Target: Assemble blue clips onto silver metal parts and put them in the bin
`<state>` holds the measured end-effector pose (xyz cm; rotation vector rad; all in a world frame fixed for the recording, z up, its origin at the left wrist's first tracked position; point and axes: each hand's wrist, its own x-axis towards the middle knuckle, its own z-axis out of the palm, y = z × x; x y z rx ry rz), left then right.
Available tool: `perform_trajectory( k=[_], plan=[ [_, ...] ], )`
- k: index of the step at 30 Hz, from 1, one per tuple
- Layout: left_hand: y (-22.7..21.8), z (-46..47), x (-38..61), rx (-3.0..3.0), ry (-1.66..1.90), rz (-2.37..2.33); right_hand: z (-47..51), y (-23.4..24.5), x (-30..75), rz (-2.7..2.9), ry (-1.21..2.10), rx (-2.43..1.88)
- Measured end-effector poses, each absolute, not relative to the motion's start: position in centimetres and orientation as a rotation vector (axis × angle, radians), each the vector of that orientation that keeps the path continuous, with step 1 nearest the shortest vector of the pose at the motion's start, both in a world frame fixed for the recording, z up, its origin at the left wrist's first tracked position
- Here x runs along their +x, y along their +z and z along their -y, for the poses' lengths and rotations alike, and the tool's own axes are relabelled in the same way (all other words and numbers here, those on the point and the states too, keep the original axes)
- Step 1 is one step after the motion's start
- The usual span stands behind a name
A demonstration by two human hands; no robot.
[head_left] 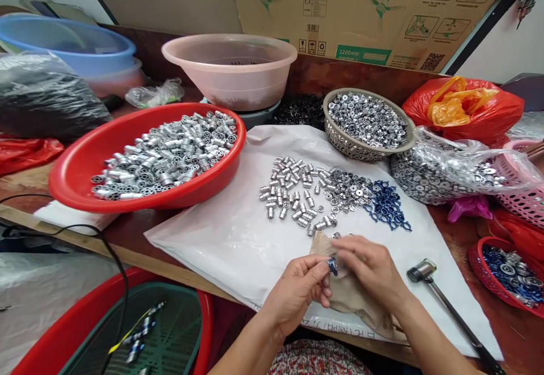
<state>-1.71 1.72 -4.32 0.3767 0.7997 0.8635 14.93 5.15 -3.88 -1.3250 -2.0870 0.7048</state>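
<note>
White sheeting (221,236) spans the centre; at lower centre, your left hand (298,282) pinches a blue metallic piece (332,266); whether your right hand (376,267) grasps anything, I cannot tell.

A small, glossy dark-blue metal part (334,266) sits right of the lower middle of the frame, pinched between the thumb and index finger of the left hand (302,281); the fingers cover some of it, so its full shape cannot be made out. It is held above a crumpled beige cloth (349,294), which spreads under both hands with its edges creased and uneven. Similar loose blue parts (389,205), shiny and ringlike with projecting tabs, lie heaped at various angles right of the frame's centre.
</note>
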Motion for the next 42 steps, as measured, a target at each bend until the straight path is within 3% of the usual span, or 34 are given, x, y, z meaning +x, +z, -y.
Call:
perform_trajectory(
  k=[3, 9, 15, 21, 31, 42],
  plan=[
    [-4.0, -1.9, -2.0, 0.274, 0.895, -0.798, -8.9, -4.9, 14.6, 2.078, 0.62, -1.614],
    [-4.1, -2.4, -2.4, 0.146, 0.973, -0.755, -10.7, -5.2, 14.1, 2.058, 0.614, -1.614],
    [-4.5, -2.5, -2.1, 0.138, 0.966, -0.683, -5.1, -3.1, 14.5, 1.928, 0.938, -1.36],
    [-4.4, -2.2, -1.5, 0.197, 0.967, -0.659, -2.5, -3.0, 14.6, 1.642, 1.077, -1.38],
    [-4.4, -1.6, -1.7, 0.305, 0.967, -0.702, -2.5, -2.4, 14.8, 1.815, 0.852, -1.216],
    [-3.8, -1.6, -2.4, 0.585, 0.974, -0.811, -2.2, -1.8, 14.9, 1.833, 0.882, -1.201]
  ],
)
